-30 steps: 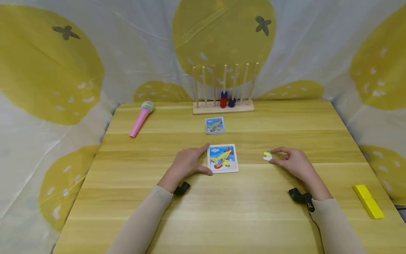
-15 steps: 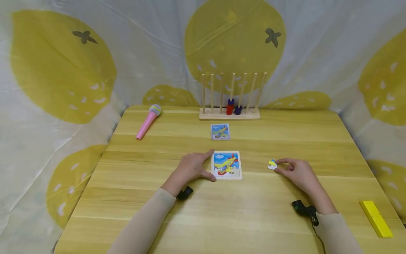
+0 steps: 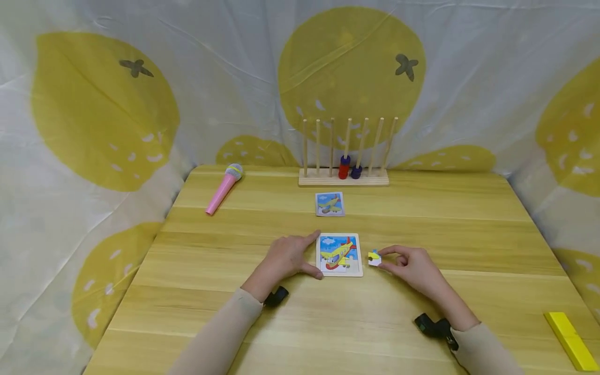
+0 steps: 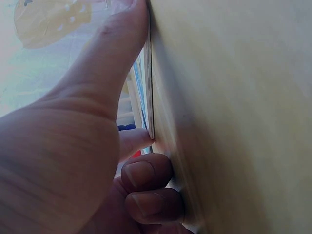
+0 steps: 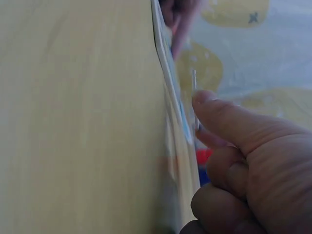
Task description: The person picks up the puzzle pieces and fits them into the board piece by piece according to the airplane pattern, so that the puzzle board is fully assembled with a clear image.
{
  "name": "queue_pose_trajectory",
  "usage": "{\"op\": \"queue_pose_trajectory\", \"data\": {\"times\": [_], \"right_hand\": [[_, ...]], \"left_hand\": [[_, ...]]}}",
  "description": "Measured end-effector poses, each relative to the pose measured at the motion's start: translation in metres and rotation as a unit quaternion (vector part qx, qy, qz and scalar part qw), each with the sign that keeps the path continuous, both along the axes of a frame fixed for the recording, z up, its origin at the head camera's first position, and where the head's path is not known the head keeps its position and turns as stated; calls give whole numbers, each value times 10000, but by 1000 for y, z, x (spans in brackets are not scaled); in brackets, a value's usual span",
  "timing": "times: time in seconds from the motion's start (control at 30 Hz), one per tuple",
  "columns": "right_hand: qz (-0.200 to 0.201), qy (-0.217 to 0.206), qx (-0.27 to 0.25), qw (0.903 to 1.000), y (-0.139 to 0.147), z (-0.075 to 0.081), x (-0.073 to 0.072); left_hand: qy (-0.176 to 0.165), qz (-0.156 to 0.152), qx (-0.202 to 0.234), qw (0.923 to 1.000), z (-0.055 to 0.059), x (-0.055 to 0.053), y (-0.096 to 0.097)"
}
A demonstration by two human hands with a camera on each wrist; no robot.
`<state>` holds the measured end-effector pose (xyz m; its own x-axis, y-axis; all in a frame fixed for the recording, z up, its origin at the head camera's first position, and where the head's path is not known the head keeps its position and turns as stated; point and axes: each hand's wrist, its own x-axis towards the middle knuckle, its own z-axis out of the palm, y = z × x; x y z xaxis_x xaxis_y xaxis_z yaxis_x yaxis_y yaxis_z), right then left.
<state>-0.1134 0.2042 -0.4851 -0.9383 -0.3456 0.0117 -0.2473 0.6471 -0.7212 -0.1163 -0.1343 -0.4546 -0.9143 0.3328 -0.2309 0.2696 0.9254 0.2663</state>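
Note:
A square puzzle board (image 3: 360,260) with a yellow airplane picture lies flat on the table. My left hand (image 3: 289,256) holds it by the left side, index fingertip at the far corner and thumb at the near one. In the left wrist view the board's thin edge (image 4: 150,97) runs between thumb and index finger, the other fingers curled below. Just right of the board, my right hand (image 3: 412,265) pinches a small yellow, white and blue puzzle piece (image 3: 373,259) between thumb and index finger. Seen edge-on in the right wrist view, the piece (image 5: 194,80) stands above the table surface.
Behind the board lies a picture card (image 3: 330,204) with the same airplane. A wooden peg rack (image 3: 311,180) with red and dark blue rings stands at the back. A pink toy microphone (image 3: 221,193) is at back left, a yellow block (image 3: 571,341) at front right.
My right hand has carried the puzzle piece leftward, close to the board's right edge. My left hand keeps its place at the board. The head view has shifted, so everything sits lower in it.

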Motion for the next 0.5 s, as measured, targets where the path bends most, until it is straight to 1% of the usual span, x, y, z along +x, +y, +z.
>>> {"op": "queue_pose_trajectory", "data": {"times": [0.07,0.17,0.27,0.43,0.5], "right_hand": [[195,-90,-65,9997,-11,-1,2],[420,-144,15,9990,-24,0,3],[568,-37,219,9981,-33,1,1],[766,107,419,9961,-40,1,-3],[798,120,479,9956,-41,2,-2]], "left_hand": [[11,-11,-29,10000,0,2,2],[-10,-45,-1,10000,-1,3,5],[-30,-46,81,10000,0,3,5],[26,45,-13,10000,-1,0,3],[19,32,-40,10000,-2,-2,3]]}}
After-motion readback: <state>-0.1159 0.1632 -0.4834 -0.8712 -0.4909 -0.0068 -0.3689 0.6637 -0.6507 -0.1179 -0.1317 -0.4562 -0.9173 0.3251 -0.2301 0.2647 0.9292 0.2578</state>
